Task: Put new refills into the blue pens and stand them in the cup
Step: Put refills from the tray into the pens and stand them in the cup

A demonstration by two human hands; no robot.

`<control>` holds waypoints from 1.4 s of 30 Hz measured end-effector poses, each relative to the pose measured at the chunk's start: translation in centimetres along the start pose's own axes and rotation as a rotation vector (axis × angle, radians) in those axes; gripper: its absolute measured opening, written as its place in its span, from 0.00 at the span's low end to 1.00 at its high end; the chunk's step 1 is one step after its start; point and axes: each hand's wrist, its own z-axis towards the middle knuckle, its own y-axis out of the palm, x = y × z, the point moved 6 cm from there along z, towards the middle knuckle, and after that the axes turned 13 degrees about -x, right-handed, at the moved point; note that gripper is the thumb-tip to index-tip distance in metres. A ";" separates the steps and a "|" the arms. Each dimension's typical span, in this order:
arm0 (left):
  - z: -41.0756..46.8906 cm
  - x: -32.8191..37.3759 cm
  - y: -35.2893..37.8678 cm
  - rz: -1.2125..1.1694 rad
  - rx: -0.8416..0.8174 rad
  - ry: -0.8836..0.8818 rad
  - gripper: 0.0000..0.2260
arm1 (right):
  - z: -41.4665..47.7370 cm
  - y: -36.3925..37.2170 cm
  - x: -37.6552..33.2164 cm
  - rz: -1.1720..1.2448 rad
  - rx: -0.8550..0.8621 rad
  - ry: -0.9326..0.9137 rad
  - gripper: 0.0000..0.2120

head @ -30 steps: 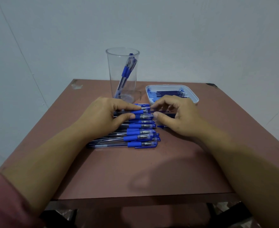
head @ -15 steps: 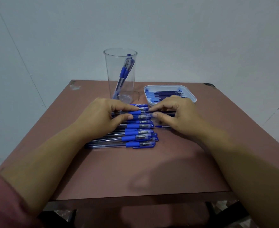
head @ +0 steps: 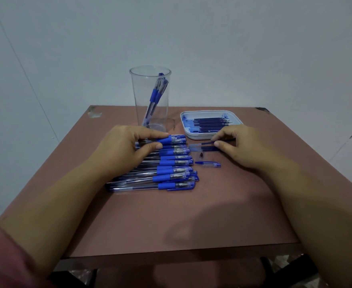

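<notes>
A row of several blue pens (head: pixel 171 171) lies on the brown table (head: pixel 181 221) in front of me. My left hand (head: pixel 127 150) pinches the far pen of the row (head: pixel 172 140) between thumb and forefinger. My right hand (head: pixel 241 146) has drawn apart to the right and pinches a dark refill (head: pixel 204 143) that lies over a second loose piece. A small dark tip (head: pixel 201 154) and a blue pen cap (head: pixel 208 164) lie loose between the hands. The clear cup (head: pixel 150 100) behind holds two blue pens (head: pixel 156 94).
A white tray (head: pixel 236 126) with several dark refills stands at the back right, just beyond my right hand. The cup stands directly behind my left hand. The table's front edge is near my forearms.
My right hand has slid to the right, away from the left, pulling the refill out of the pen. The loose tip and cap, hidden before, now show on the table.
</notes>
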 end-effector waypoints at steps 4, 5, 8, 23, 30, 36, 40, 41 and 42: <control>-0.1 0.1 0.0 -0.012 0.000 -0.009 0.13 | 0.1 0.3 0.3 -0.072 -0.064 0.016 0.05; -0.1 0.2 0.0 -0.011 0.000 -0.009 0.13 | 0.2 0.4 0.3 -0.084 -0.072 0.013 0.06; 0.0 0.2 0.0 -0.011 -0.005 -0.013 0.13 | 0.3 0.4 0.2 -0.096 -0.073 -0.005 0.06; 0.1 -0.1 0.0 -0.022 -0.024 -0.016 0.14 | 5.5 -3.1 2.0 -0.137 -0.266 0.206 0.15; 0.2 -0.1 0.1 -0.024 -0.030 -0.009 0.15 | 7.0 -2.4 2.3 -0.150 -0.349 0.200 0.16; 0.3 -0.1 0.1 -0.024 -0.030 0.000 0.15 | 7.5 -2.0 2.6 -0.129 -0.316 0.157 0.08; 0.3 -0.2 0.1 -0.023 -0.020 0.004 0.14 | 7.5 -2.1 2.8 -0.110 -0.269 0.138 0.09; 0.3 -0.2 0.1 -0.024 -0.018 0.007 0.15 | 7.5 -2.1 2.7 -0.109 -0.254 0.133 0.09; 0.3 -0.2 0.1 -0.024 -0.019 0.009 0.15 | 7.5 -2.1 2.6 -0.112 -0.238 0.126 0.10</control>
